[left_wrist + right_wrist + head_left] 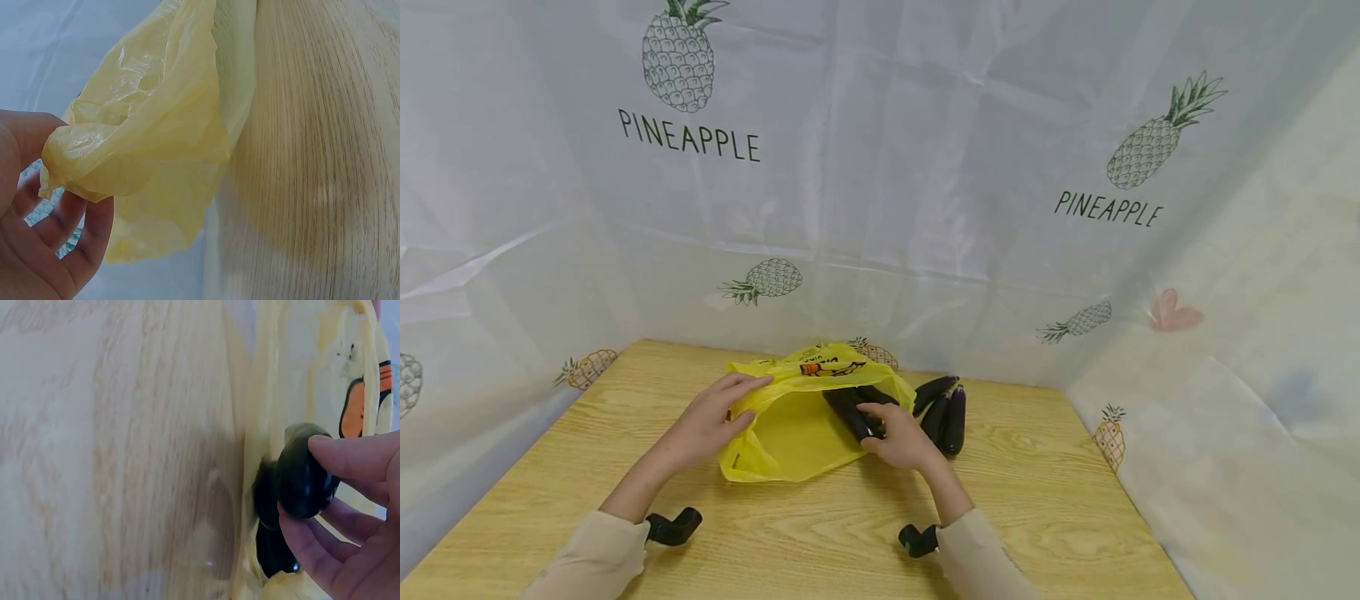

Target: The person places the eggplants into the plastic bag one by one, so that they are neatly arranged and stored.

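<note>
A yellow plastic bag (797, 433) lies on its side with its mouth spread open toward me. My left hand (711, 421) pinches the left edge of that mouth; the left wrist view shows bunched plastic (81, 156) between thumb and fingers. At the right side of the mouth, my right hand (898, 437) holds a dark eggplant (844, 410) by its rounded end, thumb and fingers around it. More eggplants (275, 550) lie close beside it in the bag, partly hidden by the hand and the held one.
Right of the bag, several glossy eggplants (955, 421) lie together on the wooden table (1045, 500). A pineapple-print sheet (925, 208) hangs behind the table and along its sides. Black devices (675, 527) are strapped at both wrists, near the beige sleeves.
</note>
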The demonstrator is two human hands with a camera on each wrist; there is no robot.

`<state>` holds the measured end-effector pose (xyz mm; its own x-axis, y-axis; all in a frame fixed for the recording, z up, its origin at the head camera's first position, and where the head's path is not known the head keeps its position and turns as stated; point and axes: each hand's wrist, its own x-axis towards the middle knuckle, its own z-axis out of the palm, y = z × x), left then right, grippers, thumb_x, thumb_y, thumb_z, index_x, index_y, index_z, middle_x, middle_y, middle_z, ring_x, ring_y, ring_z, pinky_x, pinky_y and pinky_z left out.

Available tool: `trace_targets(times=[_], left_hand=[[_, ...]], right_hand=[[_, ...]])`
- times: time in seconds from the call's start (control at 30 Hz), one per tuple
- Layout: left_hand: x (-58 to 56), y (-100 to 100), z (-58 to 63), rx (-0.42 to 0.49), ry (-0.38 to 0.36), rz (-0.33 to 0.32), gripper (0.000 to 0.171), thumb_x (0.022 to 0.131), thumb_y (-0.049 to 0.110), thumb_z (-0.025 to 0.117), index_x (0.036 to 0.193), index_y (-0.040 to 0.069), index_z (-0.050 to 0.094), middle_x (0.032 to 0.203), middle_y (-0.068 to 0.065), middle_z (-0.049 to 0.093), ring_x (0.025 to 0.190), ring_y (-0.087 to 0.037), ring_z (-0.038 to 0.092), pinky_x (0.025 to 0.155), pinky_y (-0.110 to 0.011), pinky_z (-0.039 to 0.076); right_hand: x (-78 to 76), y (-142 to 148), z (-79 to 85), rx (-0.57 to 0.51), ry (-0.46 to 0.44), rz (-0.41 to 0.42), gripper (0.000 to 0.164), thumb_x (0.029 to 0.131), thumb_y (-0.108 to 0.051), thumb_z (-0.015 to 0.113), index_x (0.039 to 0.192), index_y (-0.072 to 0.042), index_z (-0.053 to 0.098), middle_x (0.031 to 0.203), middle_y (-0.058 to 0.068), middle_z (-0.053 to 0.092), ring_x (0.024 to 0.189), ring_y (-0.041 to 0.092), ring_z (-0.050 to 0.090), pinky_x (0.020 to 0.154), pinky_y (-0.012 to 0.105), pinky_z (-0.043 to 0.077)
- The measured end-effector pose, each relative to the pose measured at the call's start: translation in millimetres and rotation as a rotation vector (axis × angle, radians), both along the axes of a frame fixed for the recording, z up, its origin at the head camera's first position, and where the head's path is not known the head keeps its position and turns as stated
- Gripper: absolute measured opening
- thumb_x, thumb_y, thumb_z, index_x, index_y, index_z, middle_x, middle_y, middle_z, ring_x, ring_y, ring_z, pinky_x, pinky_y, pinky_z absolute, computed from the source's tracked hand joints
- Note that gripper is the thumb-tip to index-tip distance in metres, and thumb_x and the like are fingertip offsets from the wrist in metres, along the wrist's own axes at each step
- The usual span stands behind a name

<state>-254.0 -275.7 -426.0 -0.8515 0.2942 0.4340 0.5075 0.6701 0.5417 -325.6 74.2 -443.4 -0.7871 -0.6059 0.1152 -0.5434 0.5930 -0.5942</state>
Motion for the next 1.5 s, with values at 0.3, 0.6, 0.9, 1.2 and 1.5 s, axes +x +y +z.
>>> trace_targets(times=[0.3, 0.6, 0.9, 1.2, 1.5], left_hand=[[-0.6, 0.4, -0.3, -0.001, 0.003, -0.003, 0.060, 0.100, -0.003, 0.070, 0.156, 0.011, 0.055, 0.138, -0.011, 0.060, 0.092, -0.017, 0.053, 0.071, -0.030, 0.047], [-0.6, 0.0, -0.9, 0.001, 0.002, -0.006, 0.059, 0.100, -0.002, 0.070, 0.156, 0.010, 0.055, 0.137, -0.011, 0.061, 0.092, -0.016, 0.053, 0.072, -0.030, 0.047], [-0.3, 0.5, -0.6, 0.000, -0.002, -0.004, 0.059, 0.101, -0.002, 0.069, 0.156, 0.011, 0.054, 0.138, -0.011, 0.061, 0.092, -0.016, 0.053, 0.072, -0.030, 0.046], [-0.1, 0.8, -1.0, -0.006, 0.006, -0.003, 0.059, 0.100, -0.002, 0.069, 0.156, 0.011, 0.055, 0.138, -0.011, 0.061, 0.095, -0.017, 0.055, 0.074, -0.032, 0.048], [-0.6, 1.2, -1.2, -0.009, 0.016, -0.004, 0.059, 0.100, -0.003, 0.070, 0.155, 0.010, 0.056, 0.136, -0.010, 0.062, 0.093, -0.017, 0.054, 0.074, -0.032, 0.048]], right_hand=[[-1.6, -9.1, -9.1, -0.017, 0.011, -0.060, 0.055, 0.102, -0.012, 0.071, 0.155, -0.007, 0.055, 0.144, 0.017, 0.062, 0.085, 0.018, 0.060, 0.072, 0.036, 0.046], [-3.0, -17.0, -17.2, -0.010, 0.011, -0.095, 0.054, 0.100, -0.015, 0.074, 0.152, -0.009, 0.059, 0.136, 0.017, 0.067, 0.059, 0.010, 0.040, 0.062, 0.030, 0.040], [-2.4, -23.3, -20.7, -0.037, 0.028, -0.121, 0.054, 0.097, -0.014, 0.077, 0.148, -0.005, 0.061, 0.134, 0.020, 0.067, 0.071, 0.020, 0.063, 0.067, 0.033, 0.045], [-5.0, -29.8, -27.0, -0.033, 0.077, -0.197, 0.053, 0.095, -0.019, 0.080, 0.145, -0.006, 0.065, 0.128, 0.014, 0.071, 0.112, 0.032, 0.068, 0.085, 0.045, 0.058], [-1.2, -37.3, -23.3, -0.069, 0.050, -0.267, 0.051, 0.096, -0.021, 0.080, 0.142, -0.003, 0.066, 0.125, 0.017, 0.072, 0.112, 0.035, 0.068, 0.089, 0.052, 0.058]])
